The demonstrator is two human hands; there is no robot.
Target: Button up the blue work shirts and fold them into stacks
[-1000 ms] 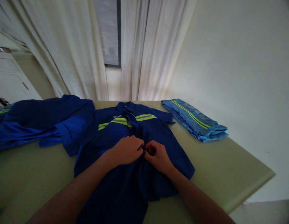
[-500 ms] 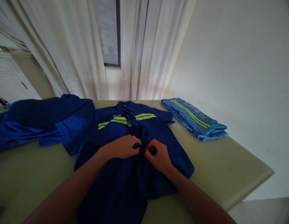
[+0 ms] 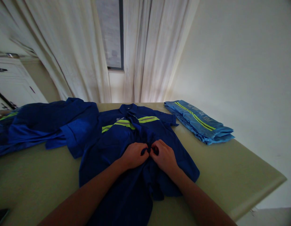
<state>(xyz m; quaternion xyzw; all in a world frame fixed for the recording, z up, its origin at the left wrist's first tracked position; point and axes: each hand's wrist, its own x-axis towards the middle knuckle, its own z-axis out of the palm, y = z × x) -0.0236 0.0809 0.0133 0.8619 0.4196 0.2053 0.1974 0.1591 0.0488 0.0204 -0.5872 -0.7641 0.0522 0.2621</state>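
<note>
A dark blue short-sleeved work shirt lies front up on the table, collar toward the window, with yellow-green and grey reflective bands across the chest. My left hand pinches the shirt's front edge near the middle. Close against it, my right hand also pinches the front cloth, thumb and fingertips together. Fabric bunches between the two hands; any button there is hidden by my fingers. Below them the shirt's lower front hangs in loose folds toward me.
A heap of dark blue garments lies on the left, touching the shirt's sleeve. Folded lighter blue clothing with a yellow-green stripe lies at the back right. The pale table ends at a corner on the right. A dark flat object sits at lower left.
My hands have come closer together at the shirt's front, drawing the cloth edges toward each other. The view has shifted slightly, so everything sits a little farther right.
</note>
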